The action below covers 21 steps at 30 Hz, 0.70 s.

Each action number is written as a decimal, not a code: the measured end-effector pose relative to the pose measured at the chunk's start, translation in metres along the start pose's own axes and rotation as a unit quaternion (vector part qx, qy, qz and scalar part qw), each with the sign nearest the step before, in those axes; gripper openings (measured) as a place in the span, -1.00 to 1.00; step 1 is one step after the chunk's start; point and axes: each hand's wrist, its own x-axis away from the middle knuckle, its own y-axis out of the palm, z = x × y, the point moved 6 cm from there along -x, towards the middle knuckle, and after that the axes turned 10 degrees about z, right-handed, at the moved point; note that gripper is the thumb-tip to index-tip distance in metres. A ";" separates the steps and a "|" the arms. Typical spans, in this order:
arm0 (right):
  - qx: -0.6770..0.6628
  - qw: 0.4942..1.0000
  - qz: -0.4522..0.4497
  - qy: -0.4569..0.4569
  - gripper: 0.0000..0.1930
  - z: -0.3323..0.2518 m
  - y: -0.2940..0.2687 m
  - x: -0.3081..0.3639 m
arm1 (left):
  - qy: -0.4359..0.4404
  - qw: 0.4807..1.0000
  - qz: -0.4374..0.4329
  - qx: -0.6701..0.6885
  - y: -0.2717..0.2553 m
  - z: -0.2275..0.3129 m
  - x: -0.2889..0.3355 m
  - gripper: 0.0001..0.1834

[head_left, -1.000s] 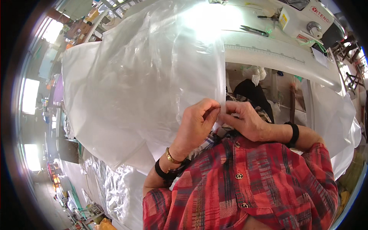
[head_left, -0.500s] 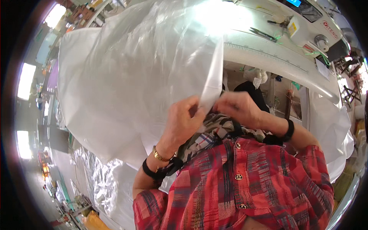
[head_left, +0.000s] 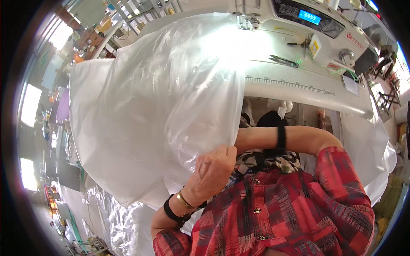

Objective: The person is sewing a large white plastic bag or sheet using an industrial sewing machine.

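Observation:
A large sheet of thin, whitish translucent plastic drapes over the worktable and down toward my lap. My left hand is closed on the sheet's lower right corner, its knuckles up and fingers curled over the edge. From the right, my right forearm reaches across and passes behind that edge. The fingers of my right hand are hidden by the sheet, so what they hold cannot be seen. Beyond the sheet stands a white sewing machine; glare from its lamp washes out the sheet's upper part.
Right of the sheet, a pair of thread snips lies on the machine bed. A printed ruler runs along the bed's front. More crumpled plastic hangs at lower left. A metal frame stands at the far side.
My right hand has gone from beside the edge to behind the sheet. The left hand has turned knuckles up and moved slightly lower. More of the sewing machine shows as the view has shifted.

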 end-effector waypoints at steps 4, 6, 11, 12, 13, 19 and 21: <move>0.130 0.832 -0.480 0.246 -0.75 0.011 -0.065 0.004 | -0.033 0.999 0.030 0.027 0.011 -0.007 0.008 -0.95; 0.169 0.889 -0.388 0.176 -0.75 0.025 -0.107 -0.017 | -0.055 0.996 0.052 0.043 0.011 -0.010 0.011 -0.94; 0.412 0.886 -0.194 0.088 -0.74 0.068 -0.155 -0.046 | -0.088 0.987 0.100 0.085 0.006 -0.013 0.008 -0.93; 0.409 0.887 -0.195 0.085 -0.74 0.076 -0.157 -0.050 | -0.097 0.984 0.116 0.093 0.002 -0.012 0.008 -0.95; 0.423 0.875 -0.214 0.096 -0.75 0.086 -0.158 -0.053 | -0.105 0.981 0.131 0.101 -0.001 -0.012 0.009 -0.97; 0.415 0.883 -0.200 0.087 -0.86 0.120 -0.168 -0.062 | -0.130 0.972 0.151 0.122 -0.004 -0.014 0.013 -0.89; 0.369 0.904 -0.185 0.114 -0.92 0.120 -0.169 -0.066 | -0.131 0.972 0.148 0.125 -0.005 -0.015 0.016 -0.84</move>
